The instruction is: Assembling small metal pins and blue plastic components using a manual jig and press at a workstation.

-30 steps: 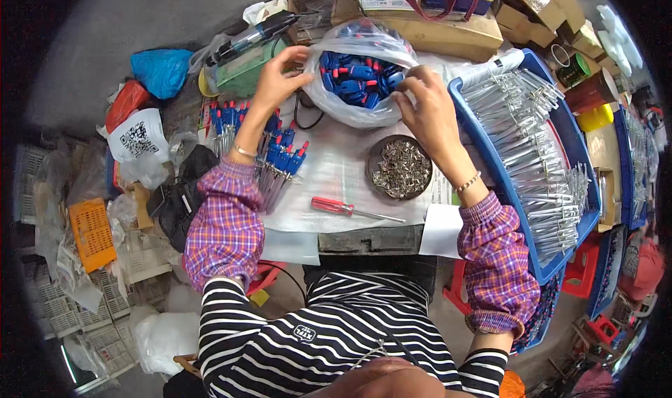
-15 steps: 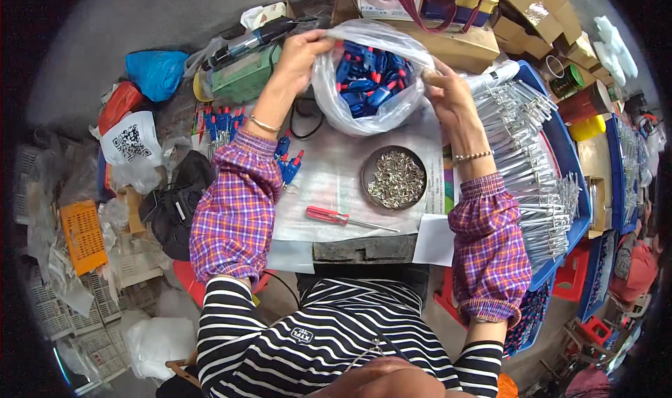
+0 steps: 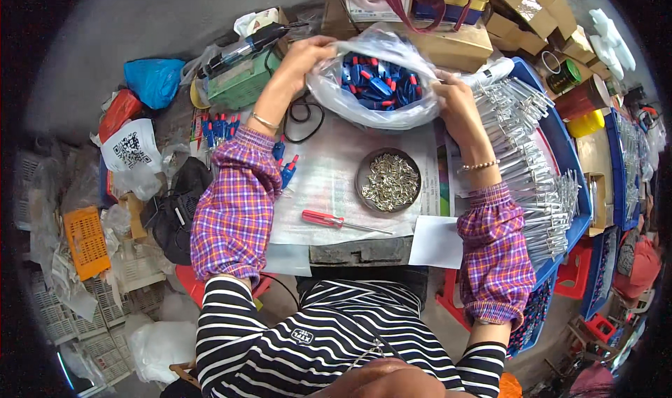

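A clear plastic bag (image 3: pixel 350 109) stands at the far side of the work table, its mouth spread wide. Inside lie many blue plastic parts (image 3: pixel 378 85) with red tips. My left hand (image 3: pixel 302 60) pinches the bag's rim at the left, and my right hand (image 3: pixel 456 98) grips the rim at the right. Closer to me, a round dark dish (image 3: pixel 358 181) holds small shiny metal pieces (image 3: pixel 389 179). In front of it lies a screwdriver (image 3: pixel 323 218) with a red handle. More blue and red parts (image 3: pixel 288 171) rest beside my left sleeve.
A blue tray (image 3: pixel 579 177) of long metal rods (image 3: pixel 535 174) lines the right side. Back left are a green box (image 3: pixel 241 81) and a power screwdriver (image 3: pixel 245 48) with a black cable (image 3: pixel 306 140). Cardboard boxes (image 3: pixel 448 44) stand behind the bag. White paper (image 3: pixel 435 242) lies at the front edge.
Both hands have drawn the bag's mouth wider, the right hand moving outward to the right. The blue parts inside have shifted. The view has moved slightly.
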Available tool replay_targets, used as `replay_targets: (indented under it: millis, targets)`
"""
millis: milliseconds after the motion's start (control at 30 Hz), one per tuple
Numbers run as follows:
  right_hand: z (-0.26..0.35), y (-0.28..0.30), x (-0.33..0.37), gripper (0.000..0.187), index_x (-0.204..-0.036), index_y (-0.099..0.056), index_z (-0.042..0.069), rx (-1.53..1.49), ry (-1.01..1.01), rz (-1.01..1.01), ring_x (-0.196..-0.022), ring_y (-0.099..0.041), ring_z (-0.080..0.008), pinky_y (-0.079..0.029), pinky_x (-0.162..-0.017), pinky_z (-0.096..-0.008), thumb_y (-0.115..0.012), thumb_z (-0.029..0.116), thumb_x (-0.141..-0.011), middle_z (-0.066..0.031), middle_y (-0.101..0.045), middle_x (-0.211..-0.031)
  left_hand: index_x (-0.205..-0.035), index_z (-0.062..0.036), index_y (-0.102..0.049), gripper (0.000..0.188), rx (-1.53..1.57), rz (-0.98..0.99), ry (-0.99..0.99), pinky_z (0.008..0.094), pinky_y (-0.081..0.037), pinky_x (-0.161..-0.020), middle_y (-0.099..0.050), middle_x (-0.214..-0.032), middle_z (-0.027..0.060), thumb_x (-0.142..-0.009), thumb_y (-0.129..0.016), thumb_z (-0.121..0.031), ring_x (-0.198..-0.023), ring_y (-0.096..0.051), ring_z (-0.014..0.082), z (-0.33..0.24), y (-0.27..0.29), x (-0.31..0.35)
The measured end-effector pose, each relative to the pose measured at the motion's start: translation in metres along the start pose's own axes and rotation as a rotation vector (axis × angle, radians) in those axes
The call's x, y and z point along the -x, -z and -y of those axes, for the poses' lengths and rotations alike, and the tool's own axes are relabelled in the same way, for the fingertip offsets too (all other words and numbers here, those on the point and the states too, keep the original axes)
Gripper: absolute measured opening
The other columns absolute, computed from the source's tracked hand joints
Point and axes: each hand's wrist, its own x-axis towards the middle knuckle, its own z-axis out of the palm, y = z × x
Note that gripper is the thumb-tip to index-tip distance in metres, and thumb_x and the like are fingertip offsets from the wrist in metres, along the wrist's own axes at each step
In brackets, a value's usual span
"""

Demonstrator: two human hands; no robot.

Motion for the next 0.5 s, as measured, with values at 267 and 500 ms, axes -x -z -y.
replay_targets:
  millis: [267, 500]
  targets:
    - [0.020, -0.027, 0.050, 0.036, -0.104, -0.057, 0.005, 1.060, 1.069, -0.055, -0.102, -0.055, -0.0335, -0.045, -0.087, -0.0393, -0.057, -0.009, -0.071, -0.0132, -0.059, -0.107, -0.107, -0.0051, -0.058, 0.037, -1.181, -0.227, -1.108, 0.0359, -0.046, -0.085, -0.061, -0.102, 0.0124, -0.071, -0.068, -0.006, -0.100, -0.057, 0.0304, -0.001, -0.015, 0.061]
    - [-0.018, -0.022, 0.087, 0.020, -0.086, -0.062, 0.004, 1.293, 0.967, 0.156, -0.085, -0.056, -0.0269, -0.048, -0.075, -0.0363, -0.061, -0.003, -0.067, -0.0088, -0.058, -0.085, -0.097, -0.0040, -0.062, 0.023, -1.270, 0.218, -0.985, 0.0385, -0.046, -0.087, -0.062, -0.101, 0.0117, -0.074, -0.067, -0.005, -0.099, -0.058, 0.0313, 0.038, 0.002, 0.103]
